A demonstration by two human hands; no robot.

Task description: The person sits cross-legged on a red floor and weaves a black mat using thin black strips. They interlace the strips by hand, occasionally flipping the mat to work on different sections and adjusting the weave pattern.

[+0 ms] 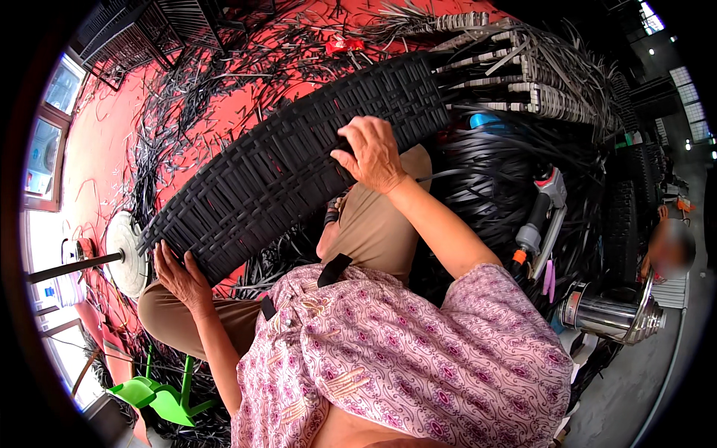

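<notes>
Several fingers of the right hand (373, 155) are bending halfway above the right half of the black woven panel (280, 173); the thumb is standing apart, and nothing is showing between them. Whether they are touching the weave, I am not seeing clearly. The left hand (181, 282) is resting at the panel's left end, its fingers nearly straight and slightly parted; whether it is really pinching the edge, the view is not telling.

The panel itself is lying slanted before the body, partly covering the trousers (381, 231). In my judgement it is being rather light for its length, stiff along its border but a little springy between strips. The flat strips are shining, so they are probably feeling slippery; nothing is seeming fragile. For lifting, the two end edges are offering the surest hold, thumb above and fingers below.

Farther out, a grey woven frame (532, 97) is standing just beyond the panel's right end, while loose black strips (478, 175) and a tool with orange tip (532, 224) are lying to the panel's right
</notes>
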